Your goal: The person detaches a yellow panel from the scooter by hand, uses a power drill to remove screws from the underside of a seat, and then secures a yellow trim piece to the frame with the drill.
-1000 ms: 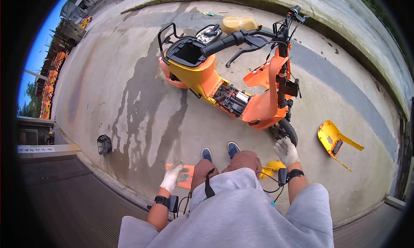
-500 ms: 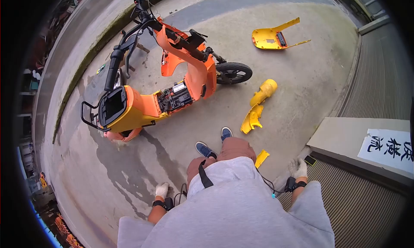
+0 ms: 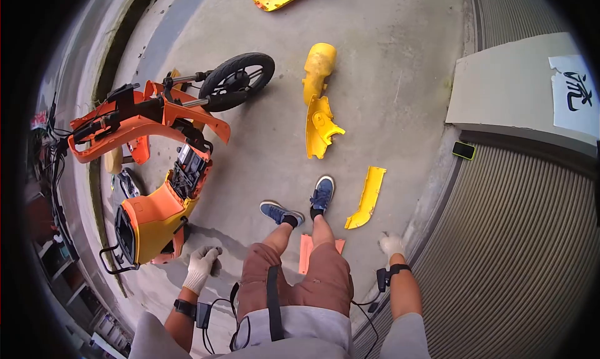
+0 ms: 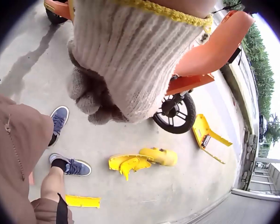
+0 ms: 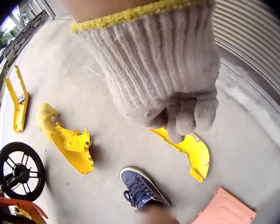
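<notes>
My left hand [image 3: 202, 265], in a whitish knit glove, hangs empty beside my shorts with loosely curled fingers. The partly stripped orange and yellow scooter [image 3: 153, 224] stands beyond it on the left, its battery bay exposed. On the other side my gloved right hand [image 3: 392, 244] hangs low near the shutter, also empty; in the right wrist view its fingers [image 5: 185, 122] bend loosely. Closest to it lies a long yellow trim panel [image 3: 367, 199]. An orange panel [image 3: 305, 253] lies on the ground behind my feet, partly hidden by my leg.
Ahead on the concrete lie a yellow fender-like part [image 3: 320, 60], a jagged yellow cover [image 3: 320, 131] and a forked yellow panel [image 5: 21, 112]. A small dark device with a green edge [image 3: 464, 149] sits by the ribbed shutter [image 3: 500, 234]. A box-like ledge [image 3: 500, 87] juts out at right.
My body and view have turned to the right, so the scooter has swung to the left of the view and the yellow parts now lie ahead. Both hands stay empty.
</notes>
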The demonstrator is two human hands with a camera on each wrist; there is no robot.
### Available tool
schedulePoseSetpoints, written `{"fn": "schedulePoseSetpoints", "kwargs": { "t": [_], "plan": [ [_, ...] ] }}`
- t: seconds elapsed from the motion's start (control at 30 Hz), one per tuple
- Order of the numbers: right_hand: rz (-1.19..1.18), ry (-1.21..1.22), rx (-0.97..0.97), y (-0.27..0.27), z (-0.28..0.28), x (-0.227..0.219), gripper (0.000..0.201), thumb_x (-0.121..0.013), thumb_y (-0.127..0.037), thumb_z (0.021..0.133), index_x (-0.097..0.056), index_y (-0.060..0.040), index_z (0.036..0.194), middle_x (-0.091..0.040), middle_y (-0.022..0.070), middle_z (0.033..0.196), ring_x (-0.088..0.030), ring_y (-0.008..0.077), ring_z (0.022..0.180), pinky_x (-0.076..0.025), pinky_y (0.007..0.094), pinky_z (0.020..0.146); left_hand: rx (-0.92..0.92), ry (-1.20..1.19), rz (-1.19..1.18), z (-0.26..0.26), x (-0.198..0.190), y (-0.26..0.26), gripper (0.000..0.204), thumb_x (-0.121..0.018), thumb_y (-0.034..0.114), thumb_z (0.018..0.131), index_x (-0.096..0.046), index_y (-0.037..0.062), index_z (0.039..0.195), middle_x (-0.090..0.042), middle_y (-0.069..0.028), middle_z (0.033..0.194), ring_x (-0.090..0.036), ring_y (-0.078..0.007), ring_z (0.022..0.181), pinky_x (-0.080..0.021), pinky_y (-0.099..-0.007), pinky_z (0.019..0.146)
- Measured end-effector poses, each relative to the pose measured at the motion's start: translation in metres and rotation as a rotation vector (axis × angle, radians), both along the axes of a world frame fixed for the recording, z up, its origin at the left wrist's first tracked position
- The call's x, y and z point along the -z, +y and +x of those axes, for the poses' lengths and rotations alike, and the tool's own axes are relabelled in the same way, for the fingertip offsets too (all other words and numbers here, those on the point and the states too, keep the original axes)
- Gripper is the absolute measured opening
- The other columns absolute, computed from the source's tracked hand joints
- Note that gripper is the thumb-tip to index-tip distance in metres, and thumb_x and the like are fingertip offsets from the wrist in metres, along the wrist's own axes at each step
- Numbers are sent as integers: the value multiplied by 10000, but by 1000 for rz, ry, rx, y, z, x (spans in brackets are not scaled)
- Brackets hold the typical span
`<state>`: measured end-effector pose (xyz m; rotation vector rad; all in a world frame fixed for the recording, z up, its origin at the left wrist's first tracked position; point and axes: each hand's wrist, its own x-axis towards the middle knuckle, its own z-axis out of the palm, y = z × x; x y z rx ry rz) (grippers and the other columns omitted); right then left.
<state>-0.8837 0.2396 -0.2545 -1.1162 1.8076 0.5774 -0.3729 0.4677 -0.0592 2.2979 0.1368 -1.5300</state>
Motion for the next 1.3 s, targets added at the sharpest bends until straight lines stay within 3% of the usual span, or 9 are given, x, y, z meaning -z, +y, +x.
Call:
{"fn": "schedulePoseSetpoints", "kwargs": {
  "t": [0.33,0.5,0.73,0.87,0.93,1.0,1.13,1.2,1.3],
  "plan": [
    [19,362,-398,-25,43,297,371,-562,-351,859,-689,-44,1023,-682,205,1071,-667,357,1000,-534,460,856,195,303,252,-104,109,-22,219,-609,188,942,-690,-10,990,-595,-21,639,-509,-59,527,-403,-215,488],
    [-32,357,-508,-35,44,347,372,-583,-346,842,-684,-37,1022,-684,222,1016,-664,383,970,-536,449,850,-70,348,352,-92,130,-33,235,-582,199,960,-673,-11,1013,-583,-19,625,-485,-60,499,-376,-212,463],
    [37,342,-697,-46,49,220,368,-608,-326,803,-672,-4,969,-677,218,991,-660,377,953,-524,448,865,-201,318,205,-83,105,-11,258,-566,230,970,-672,7,1045,-586,-5,636,-503,-53,528,-396,-211,482],
    [-266,45,-964,-58,61,145,296,-628,-261,714,-652,7,838,-608,196,936,-587,379,937,-475,478,858,-264,291,106,-77,114,1,254,-609,227,944,-669,26,1087,-617,-1,726,-566,-69,615,-467,-224,556],
    [-282,-65,-1106,-76,110,100,273,-629,-246,709,-653,-5,834,-615,197,902,-615,375,878,-501,472,808,154,154,-93,-70,125,-2,362,-658,205,897,-618,31,1211,-629,-23,779,-603,-100,681,-511,-259,641],
    [-150,-257,-1205,-79,171,62,237,-627,-224,705,-651,-20,824,-621,185,870,-638,365,790,-523,463,724,160,161,-223,-59,129,-33,510,-682,177,833,-545,42,1305,-636,-91,955,-641,-208,882,-526,-337,811],
    [-73,-688,-1521,-61,296,36,174,-639,-175,713,-652,-55,838,-636,155,891,-660,336,803,-535,456,707,1074,-655,-634,-35,159,-72,603,-680,120,715,-526,44,1293,-514,-174,1272,-493,-356,1220,-403,-521,1024],
    [-24,-810,-1654,-43,365,29,178,-646,-162,709,-663,-56,852,-645,150,895,-668,323,824,-538,442,722,1096,-849,-630,-17,177,-79,495,-713,173,713,-607,62,1184,-602,-186,1115,-570,-352,1133,-428,-534,980],
    [-34,-907,-1728,-13,434,40,178,-633,-130,723,-677,-53,877,-655,149,906,-673,315,871,-528,422,781,1200,-599,100,13,214,-40,267,-691,189,736,-668,61,969,-657,-149,892,-645,-342,956,-488,-474,893]
  ]
}}
